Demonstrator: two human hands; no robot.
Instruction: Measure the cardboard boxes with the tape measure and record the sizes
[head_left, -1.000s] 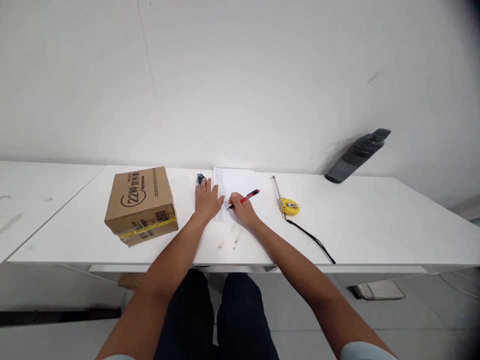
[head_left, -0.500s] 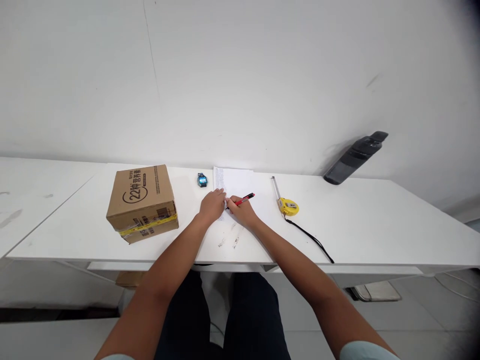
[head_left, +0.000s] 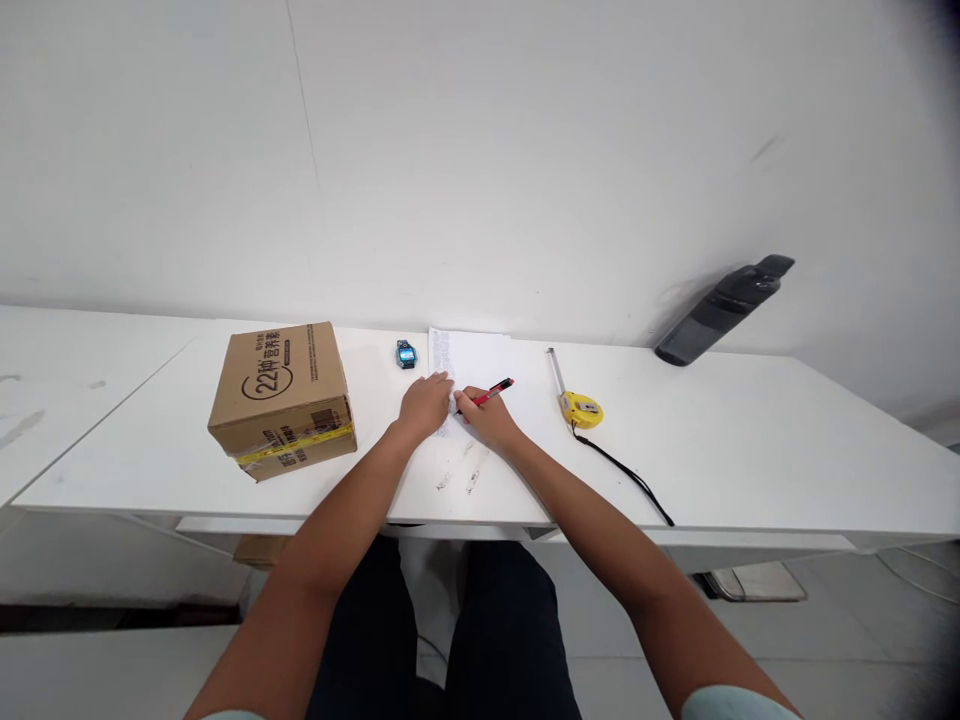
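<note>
A white sheet of paper with print along its left edge lies on the white table. My right hand is closed around a red pen, tip down on the sheet. My left hand lies flat on the paper's left edge, fingers stretched out, right beside my right hand. A small blue watch sits just beyond my left hand, apart from it.
A taped cardboard box stands at the left. A yellow tape measure with its blade out and a black cord lies right of the paper. A dark bottle-like object leans against the wall at the far right.
My left hand has drawn back from the blue watch and shifted right onto the paper's edge, next to the pen hand. The watch now lies uncovered.
</note>
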